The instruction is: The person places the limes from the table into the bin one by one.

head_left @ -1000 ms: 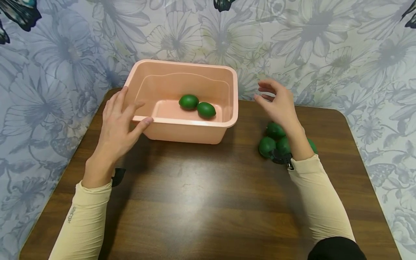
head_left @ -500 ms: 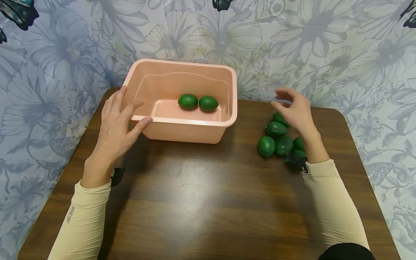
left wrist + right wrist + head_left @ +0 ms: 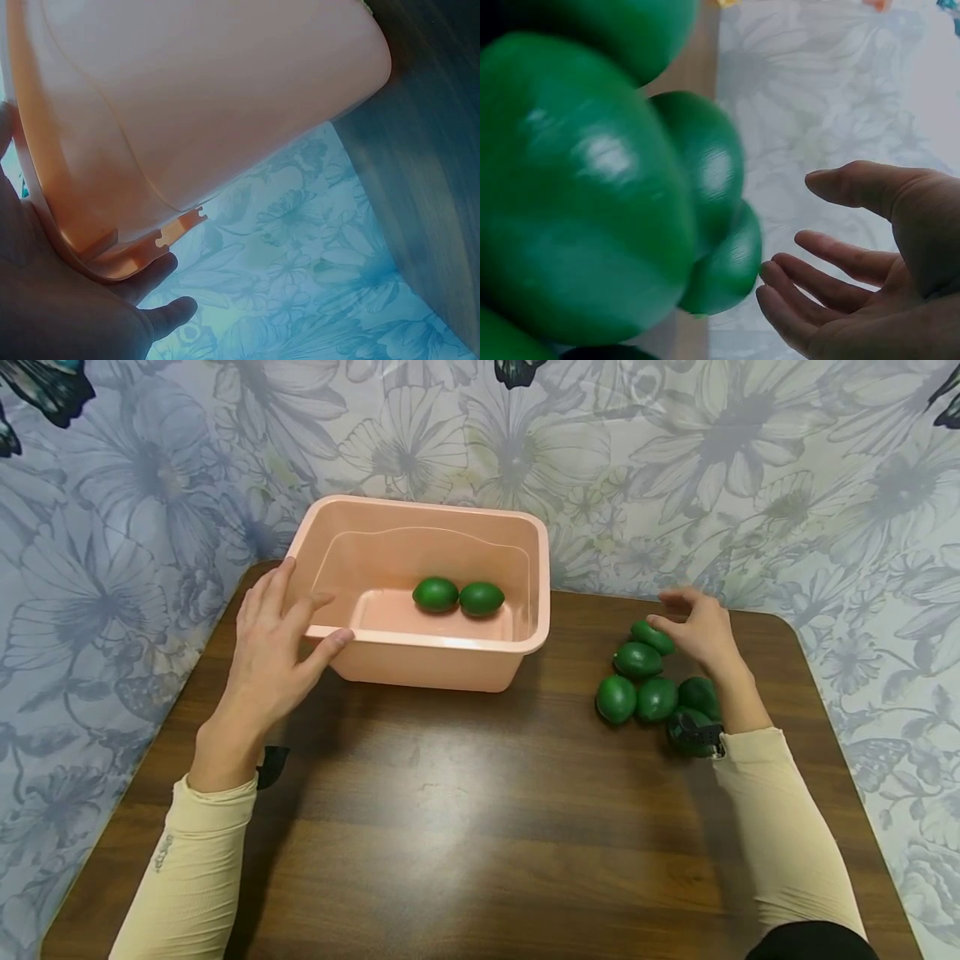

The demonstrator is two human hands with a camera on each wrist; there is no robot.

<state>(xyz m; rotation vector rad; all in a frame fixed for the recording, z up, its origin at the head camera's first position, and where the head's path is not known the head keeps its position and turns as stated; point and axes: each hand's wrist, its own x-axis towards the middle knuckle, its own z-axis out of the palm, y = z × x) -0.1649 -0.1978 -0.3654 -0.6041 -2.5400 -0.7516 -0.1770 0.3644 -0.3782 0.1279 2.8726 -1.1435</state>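
Nearest the head camera, pale yellow sleeves (image 3: 187, 868) crossed a brown wood-grain table (image 3: 442, 860), glossy with glare mid-surface and rounded at its far right corner. Six green fruits (image 3: 637, 660) sat clustered on its right side. Right hand (image 3: 701, 631) hung just beside the farthest of these, fingers loosely bent and thumb apart; contact could not be told. Left hand (image 3: 270, 647) rested spread on the peach bin (image 3: 427, 668), at its near left corner. Inside lay two more fruits (image 3: 482, 599), side by side. Behind: grey-and-white floral wall covering (image 3: 525, 452), dark butterfly shapes (image 3: 517, 372) along the top
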